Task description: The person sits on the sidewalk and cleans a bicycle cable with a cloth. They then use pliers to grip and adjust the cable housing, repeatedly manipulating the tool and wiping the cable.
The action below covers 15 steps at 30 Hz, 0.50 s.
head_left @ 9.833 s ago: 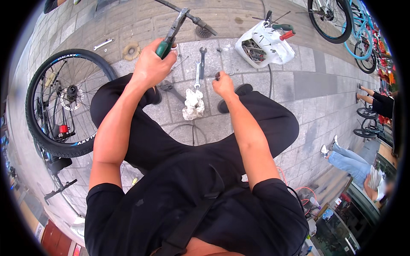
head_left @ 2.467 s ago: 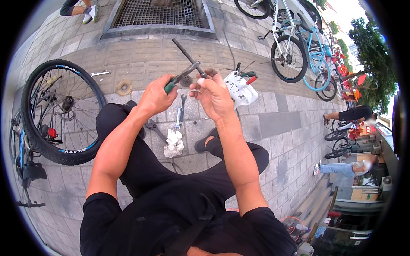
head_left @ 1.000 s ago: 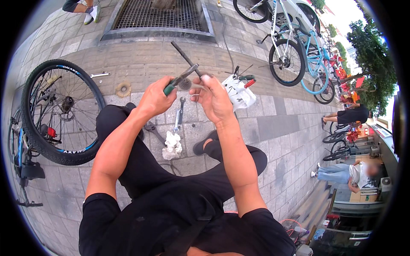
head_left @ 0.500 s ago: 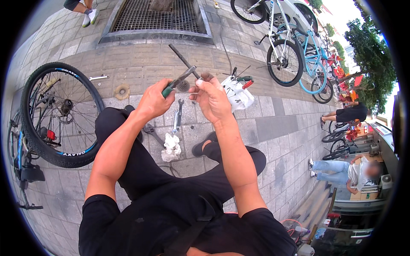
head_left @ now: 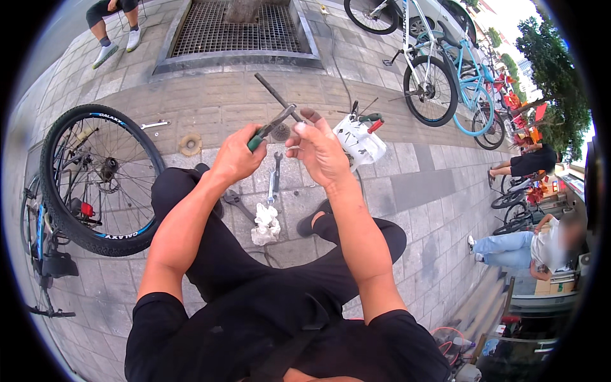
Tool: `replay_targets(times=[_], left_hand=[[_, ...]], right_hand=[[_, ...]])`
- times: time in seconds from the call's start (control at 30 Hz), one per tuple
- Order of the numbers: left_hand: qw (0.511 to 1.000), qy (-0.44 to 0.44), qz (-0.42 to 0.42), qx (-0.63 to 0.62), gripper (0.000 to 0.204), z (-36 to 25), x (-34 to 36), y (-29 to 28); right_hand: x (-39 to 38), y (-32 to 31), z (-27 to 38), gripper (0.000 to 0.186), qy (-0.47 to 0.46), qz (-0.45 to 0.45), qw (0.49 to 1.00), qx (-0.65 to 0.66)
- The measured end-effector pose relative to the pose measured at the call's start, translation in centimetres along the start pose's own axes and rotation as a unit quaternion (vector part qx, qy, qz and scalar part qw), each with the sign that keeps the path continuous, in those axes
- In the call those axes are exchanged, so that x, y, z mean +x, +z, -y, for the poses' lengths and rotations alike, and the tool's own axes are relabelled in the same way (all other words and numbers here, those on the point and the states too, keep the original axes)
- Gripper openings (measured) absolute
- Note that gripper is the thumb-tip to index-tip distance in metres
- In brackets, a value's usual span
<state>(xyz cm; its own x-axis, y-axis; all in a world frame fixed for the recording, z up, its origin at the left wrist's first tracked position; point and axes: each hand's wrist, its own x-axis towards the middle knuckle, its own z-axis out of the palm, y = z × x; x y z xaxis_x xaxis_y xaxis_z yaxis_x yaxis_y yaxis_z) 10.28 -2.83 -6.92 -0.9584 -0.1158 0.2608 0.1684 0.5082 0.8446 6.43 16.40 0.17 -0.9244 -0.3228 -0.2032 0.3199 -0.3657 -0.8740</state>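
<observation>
wheel (head_left: 109, 167): left | tub (head_left: 363, 148): right | pliers (head_left: 278, 119): between | cloth (head_left: 266, 226): nearside of 2 spanners (head_left: 272, 190)

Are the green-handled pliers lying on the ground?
No, the left hand is holding the green-handled pliers up above the paved ground.

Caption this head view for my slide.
Left hand holds green-handled metal pliers to a dark slim rod, right hand at the rod's near end, over grey paving.
</observation>
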Motion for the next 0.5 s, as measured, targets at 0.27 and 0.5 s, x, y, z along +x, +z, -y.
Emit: replay_targets(times=[0.27, 0.5], left_hand=[[1.000, -0.014, 0.015, -0.003, 0.031, -0.2, 0.2, 0.1], [1.000, -0.004, 0.011, -0.006, 0.031, -0.5, 0.2, -0.2]], right_hand=[[1.2, -2.8, -0.5, 0.034, 0.100, 0.079, 0.988, 0.087], [-0.1, -0.4, 0.3, 0.034, 0.021, 0.014, 1.000, 0.016]])
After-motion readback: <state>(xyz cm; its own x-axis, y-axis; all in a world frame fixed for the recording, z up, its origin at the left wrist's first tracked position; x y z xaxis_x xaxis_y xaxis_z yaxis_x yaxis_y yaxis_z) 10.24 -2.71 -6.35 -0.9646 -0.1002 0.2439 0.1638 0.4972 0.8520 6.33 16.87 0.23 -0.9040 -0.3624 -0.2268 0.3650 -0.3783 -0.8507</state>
